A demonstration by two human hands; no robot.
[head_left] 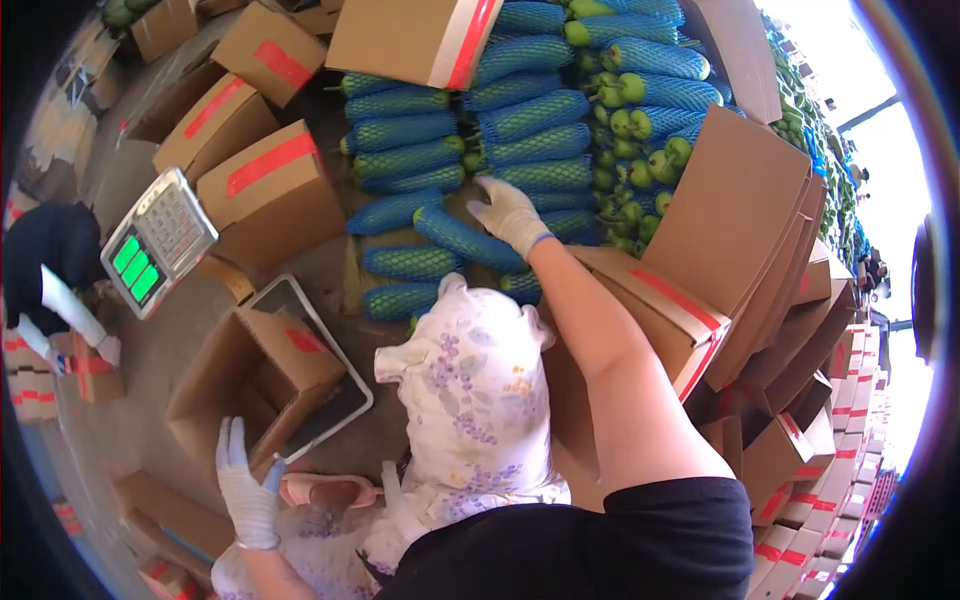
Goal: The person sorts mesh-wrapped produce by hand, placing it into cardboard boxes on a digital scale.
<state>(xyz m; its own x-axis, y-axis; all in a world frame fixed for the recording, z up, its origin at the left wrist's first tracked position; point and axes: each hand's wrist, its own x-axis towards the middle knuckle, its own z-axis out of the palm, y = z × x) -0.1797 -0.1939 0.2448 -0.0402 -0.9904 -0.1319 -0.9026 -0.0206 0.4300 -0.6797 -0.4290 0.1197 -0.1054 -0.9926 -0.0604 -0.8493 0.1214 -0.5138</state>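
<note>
My right hand (507,214), in a white glove, reaches over rows of long green vegetables in blue netting (530,115), its fingers apart at the near end of the pile. Just below it lies one netted vegetable (465,238) at a slant. My left hand (247,490), gloved too, is held with fingers spread at the near edge of an open cardboard box (255,375). That box looks empty and sits tilted on the platform of a scale (335,370). The scale's display (137,268) glows green.
Closed cartons with red tape (270,190) stand behind the scale. More cartons (650,300) and upright flaps (735,210) are on the right. Another carton (400,40) overhangs the pile. At the far left a co-worker (50,260) bends over a box. Stacked boxes line the right edge.
</note>
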